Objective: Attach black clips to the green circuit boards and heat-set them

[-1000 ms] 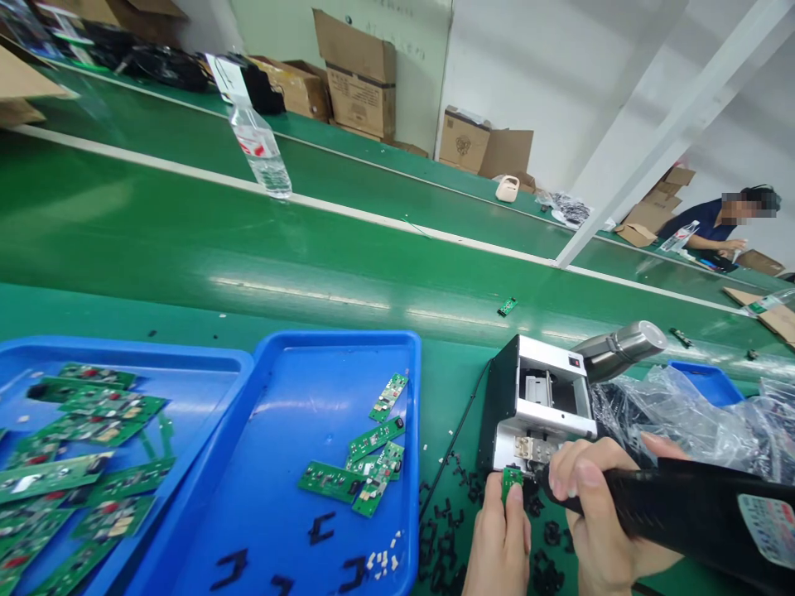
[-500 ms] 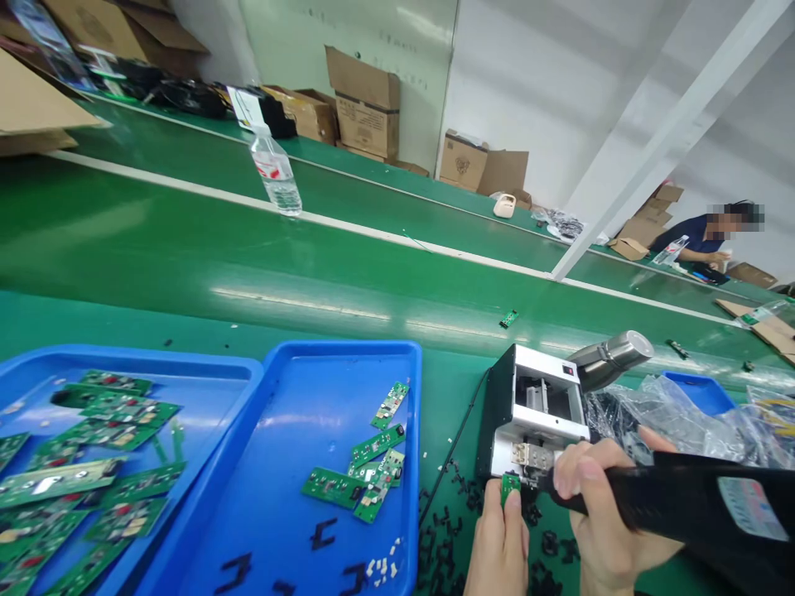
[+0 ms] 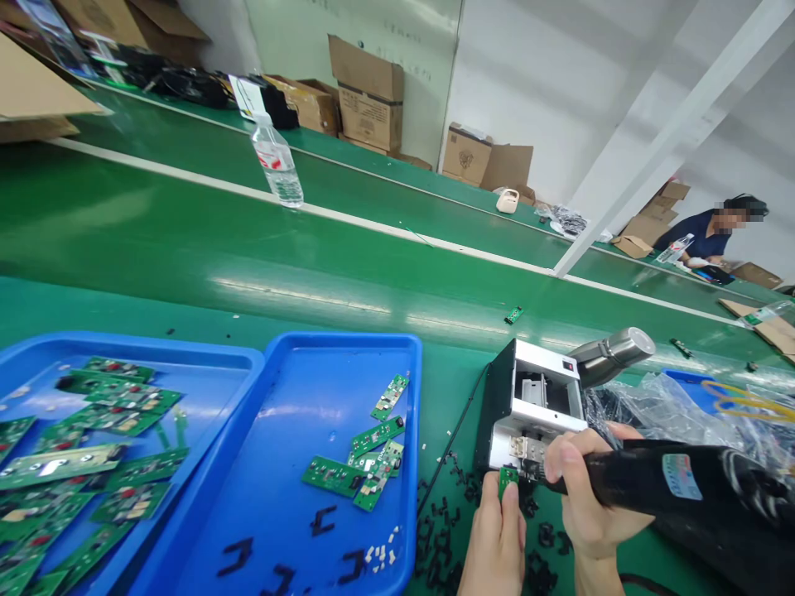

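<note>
My left hand [image 3: 498,530] pinches a small green circuit board [image 3: 508,482] upright between thumb and fingers. The board is at the front of a silver and black box-shaped machine [image 3: 503,414], close to its metal fixture [image 3: 527,451]. My right hand [image 3: 590,497] is wrapped round the narrow front end of a black handheld tool [image 3: 646,476] with a label on its body, which looks like an electric screwdriver. It points left at the fixture; its tip is hard to make out. Small black plastic clips [image 3: 438,530] lie scattered beside my left hand.
A blue tray [image 3: 291,389] holds several boards, black clips and white bits; another blue tray [image 3: 217,358] to its left holds many boards. A steel flask [image 3: 614,358] and clear plastic bags [image 3: 676,418] lie behind the tool. A water bottle [image 3: 277,165] stands farther back; a person [image 3: 701,236] sits far right.
The black tool and my right hand have shifted slightly left and up, nearer the fixture. My left hand still pinches the board at nearly the same spot. The view has tilted a little.
</note>
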`<state>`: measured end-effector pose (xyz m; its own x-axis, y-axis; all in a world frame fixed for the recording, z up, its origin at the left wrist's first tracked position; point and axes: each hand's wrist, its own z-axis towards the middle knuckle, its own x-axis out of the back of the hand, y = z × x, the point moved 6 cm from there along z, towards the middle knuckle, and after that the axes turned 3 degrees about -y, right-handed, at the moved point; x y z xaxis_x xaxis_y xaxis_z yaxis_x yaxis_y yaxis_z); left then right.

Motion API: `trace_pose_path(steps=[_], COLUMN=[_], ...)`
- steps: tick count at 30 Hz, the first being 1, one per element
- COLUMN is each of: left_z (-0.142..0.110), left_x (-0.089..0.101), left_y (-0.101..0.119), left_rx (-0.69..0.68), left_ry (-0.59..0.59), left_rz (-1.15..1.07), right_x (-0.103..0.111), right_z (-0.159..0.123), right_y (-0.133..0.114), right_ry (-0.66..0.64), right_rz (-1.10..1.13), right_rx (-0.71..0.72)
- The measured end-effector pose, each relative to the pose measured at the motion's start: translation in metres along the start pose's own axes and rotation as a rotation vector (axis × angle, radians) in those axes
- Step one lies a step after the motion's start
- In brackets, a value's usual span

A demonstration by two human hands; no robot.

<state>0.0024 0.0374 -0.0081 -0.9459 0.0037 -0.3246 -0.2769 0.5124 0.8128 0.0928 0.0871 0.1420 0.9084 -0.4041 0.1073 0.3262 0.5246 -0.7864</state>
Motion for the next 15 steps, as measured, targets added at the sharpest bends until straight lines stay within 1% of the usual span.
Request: trace_pose_path(steps=[2, 6, 9, 12, 15], left_z=[0.000, 0.001, 0.001, -0.001, -0.003], left_x=[-0.002, 0.001, 0.005, 0.007, 0.007], left_y=[0.001, 0.004, 0.002, 0.001, 0.003], left_rx=[-0.001, -0.055, -0.042, -0.019, -0.020], left_ry=[-0.022, 0.018, 0.063, 0.082, 0.081], left_rz=[0.010, 0.054, 0.054, 0.045, 0.069], right_x=[0.000, 0.001, 0.001, -0.006, -0.016], right_z=[0.000, 0.002, 0.004, 0.006, 0.006], right_y=[-0.004, -0.015, -0.022, -0.029, -0.033], right_ry=[0.020, 0.027, -0.027, -0.098, -0.066], right_rz=[0.042, 0.088, 0.096, 0.111, 0.103], right_rx=[-0.010, -0.002, -0.020, -0.026, -0.021])
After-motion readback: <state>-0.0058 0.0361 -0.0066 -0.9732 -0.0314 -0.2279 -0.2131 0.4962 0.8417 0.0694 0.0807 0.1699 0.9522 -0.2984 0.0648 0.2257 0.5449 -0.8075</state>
